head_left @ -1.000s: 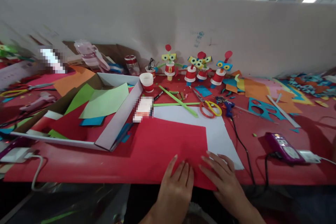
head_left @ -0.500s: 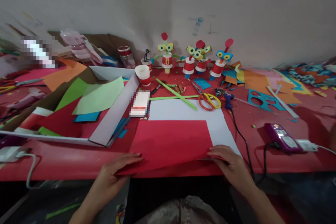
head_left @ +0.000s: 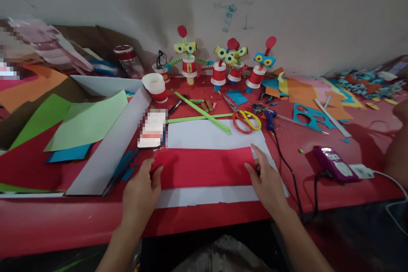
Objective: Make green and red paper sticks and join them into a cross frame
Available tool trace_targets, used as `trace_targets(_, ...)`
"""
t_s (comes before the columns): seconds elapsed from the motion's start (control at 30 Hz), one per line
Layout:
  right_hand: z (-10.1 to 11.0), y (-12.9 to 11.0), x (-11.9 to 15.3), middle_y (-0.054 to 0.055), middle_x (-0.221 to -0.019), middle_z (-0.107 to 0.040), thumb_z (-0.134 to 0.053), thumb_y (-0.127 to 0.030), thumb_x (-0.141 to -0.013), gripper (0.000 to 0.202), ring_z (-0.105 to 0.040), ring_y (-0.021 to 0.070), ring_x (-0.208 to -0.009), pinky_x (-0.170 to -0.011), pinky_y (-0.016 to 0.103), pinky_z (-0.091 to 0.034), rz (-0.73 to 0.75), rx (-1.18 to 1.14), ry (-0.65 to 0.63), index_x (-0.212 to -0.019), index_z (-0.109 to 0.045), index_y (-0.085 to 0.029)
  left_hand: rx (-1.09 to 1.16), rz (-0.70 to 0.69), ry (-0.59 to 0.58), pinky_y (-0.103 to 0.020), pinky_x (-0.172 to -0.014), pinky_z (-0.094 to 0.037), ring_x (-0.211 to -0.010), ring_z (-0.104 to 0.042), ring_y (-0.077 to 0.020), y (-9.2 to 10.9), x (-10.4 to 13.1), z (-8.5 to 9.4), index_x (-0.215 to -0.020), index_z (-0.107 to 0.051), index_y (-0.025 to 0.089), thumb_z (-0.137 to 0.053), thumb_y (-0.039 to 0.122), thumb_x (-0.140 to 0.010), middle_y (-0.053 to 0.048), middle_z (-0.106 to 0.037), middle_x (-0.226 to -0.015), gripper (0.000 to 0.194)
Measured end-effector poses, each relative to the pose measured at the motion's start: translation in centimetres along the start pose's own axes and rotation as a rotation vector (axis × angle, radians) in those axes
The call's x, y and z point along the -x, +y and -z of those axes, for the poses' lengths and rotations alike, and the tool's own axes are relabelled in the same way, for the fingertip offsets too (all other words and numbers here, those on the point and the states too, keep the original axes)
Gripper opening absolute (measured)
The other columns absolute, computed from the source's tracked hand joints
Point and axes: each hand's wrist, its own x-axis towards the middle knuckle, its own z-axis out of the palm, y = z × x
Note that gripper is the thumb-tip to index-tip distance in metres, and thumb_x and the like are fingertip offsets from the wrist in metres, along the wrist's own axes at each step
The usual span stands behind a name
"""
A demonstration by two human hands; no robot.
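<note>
A sheet of red paper (head_left: 205, 169), doubled over into a wide strip, lies over white paper (head_left: 197, 195) at the table's near side. My left hand (head_left: 144, 187) grips its left end between thumb and fingers. At the right end, my right hand (head_left: 264, 178) pinches it the same way. Scissors (head_left: 247, 121) with red and yellow handles rest on the far edge of the white paper. Beside them sits a blue glue gun (head_left: 270, 120). Green paper strips (head_left: 204, 112) cross behind the white paper.
On the left stands a white box (head_left: 110, 148) of coloured paper. A phone (head_left: 153, 128) and a paper cup (head_left: 155, 87) are next to it. Several cup figures (head_left: 188, 66) line the wall. A purple power strip (head_left: 336, 163) with cables lies right; another person's arm (head_left: 398, 148) shows there.
The red sheet's near edge has been brought up and over, so it is now a narrower strip showing white paper below. Both hands moved away from the table edge. The view shifted.
</note>
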Motion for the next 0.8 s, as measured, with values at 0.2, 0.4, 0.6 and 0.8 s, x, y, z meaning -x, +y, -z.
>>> trace_targets(0.2,-0.1,0.4,0.7,0.007,-0.09,-0.07,-0.04,-0.024,-0.096,0.03,-0.066,0.0189,-0.073,-0.063,0.029,-0.049,0.135,0.161,-0.045,-0.111,-0.066,-0.021,-0.063,-0.067,0.054,-0.024,-0.05,-0.042,-0.068,-0.069,-0.0215,0.3,1.0,0.2,-0.128,-0.047,0.016,-0.046,0.034,-0.092,-0.01,-0.073,-0.095,0.041)
trace_targets(0.4,0.4,0.4,1.6,0.005,-0.09,-0.07,-0.045,-0.026,-0.095,0.029,-0.065,0.0167,-0.07,-0.056,0.026,-0.044,0.08,0.261,-0.066,-0.116,-0.064,-0.021,-0.146,-0.124,0.056,-0.026,-0.044,-0.039,-0.059,-0.067,-0.0221,-0.1,2.5,0.7,-0.136,-0.042,0.016,-0.046,0.036,-0.093,-0.012,-0.073,-0.095,0.048)
trace_targets(0.6,0.0,0.5,1.3,0.005,-0.088,-0.07,-0.043,-0.025,-0.096,0.03,-0.065,0.0153,-0.069,-0.056,0.025,-0.044,0.094,0.221,-0.017,-0.114,-0.066,-0.019,-0.153,-0.081,0.061,-0.024,-0.042,-0.034,-0.055,-0.065,-0.0195,0.4,2.5,0.6,-0.143,-0.033,0.02,-0.044,0.038,-0.094,-0.01,-0.072,-0.096,0.053)
trace_targets(0.8,-0.3,0.5,1.0,0.005,-0.086,-0.069,-0.044,-0.026,-0.096,0.031,-0.065,0.015,-0.07,-0.057,0.024,-0.045,0.084,0.205,0.011,-0.114,-0.067,-0.02,-0.223,-0.069,-0.004,-0.023,-0.04,-0.027,-0.045,-0.057,-0.0175,-0.2,2.1,0.4,-0.136,-0.044,0.024,-0.047,0.041,-0.091,-0.006,-0.073,-0.086,0.048)
